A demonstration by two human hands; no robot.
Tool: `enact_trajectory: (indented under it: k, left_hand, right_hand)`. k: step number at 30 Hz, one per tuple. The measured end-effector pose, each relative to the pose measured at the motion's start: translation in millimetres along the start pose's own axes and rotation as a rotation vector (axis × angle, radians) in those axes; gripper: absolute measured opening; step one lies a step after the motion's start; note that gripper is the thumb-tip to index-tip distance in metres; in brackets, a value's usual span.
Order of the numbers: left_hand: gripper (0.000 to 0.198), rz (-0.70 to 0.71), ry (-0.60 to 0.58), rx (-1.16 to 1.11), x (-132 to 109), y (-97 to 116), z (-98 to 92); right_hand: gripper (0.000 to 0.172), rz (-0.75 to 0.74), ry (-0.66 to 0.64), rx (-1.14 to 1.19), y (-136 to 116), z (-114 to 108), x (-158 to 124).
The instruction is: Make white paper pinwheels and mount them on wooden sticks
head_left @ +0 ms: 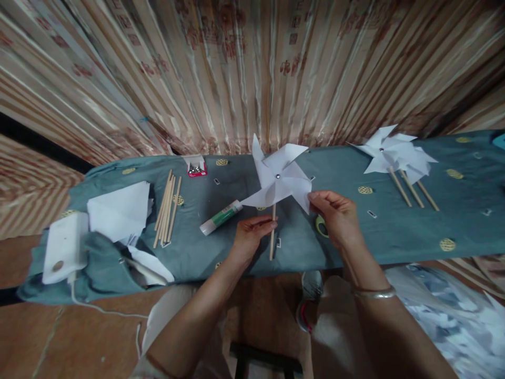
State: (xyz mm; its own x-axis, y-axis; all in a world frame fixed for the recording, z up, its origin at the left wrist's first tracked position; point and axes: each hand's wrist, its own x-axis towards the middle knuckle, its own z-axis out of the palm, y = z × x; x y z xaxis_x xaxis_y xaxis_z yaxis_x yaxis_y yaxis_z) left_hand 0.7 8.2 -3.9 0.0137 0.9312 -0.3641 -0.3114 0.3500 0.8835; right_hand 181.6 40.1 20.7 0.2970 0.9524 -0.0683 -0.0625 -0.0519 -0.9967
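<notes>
A white paper pinwheel (282,173) with a silver pin at its centre is held up over the cloth-covered table. My left hand (252,234) pinches its wooden stick (272,245) between thumb and fingers. At the pinwheel's lower right, my right hand (334,213) has thumb and fingertips closed on the tip of one paper blade. Just left of the pinwheel lies a green and white glue stick (221,217). A yellow-green ring-shaped object (321,226), perhaps a tape roll, is partly hidden behind my right hand.
Finished pinwheels (394,152) lie at the right. Farther left are loose wooden sticks (168,210), a red box of pins (196,166), white paper sheets (118,209) and a white corded device (65,247). A curtain (252,79) hangs behind the table (414,231).
</notes>
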Motion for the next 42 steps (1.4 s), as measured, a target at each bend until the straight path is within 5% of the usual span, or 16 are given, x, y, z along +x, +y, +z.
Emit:
enact_trajectory:
  k: [42]
  left_hand:
    - [0.029, 0.062, -0.054, -0.008, -2, -1, 2.6]
  right_hand:
    - [0.037, 0.093, -0.336, 0.017, 4, 32, -32]
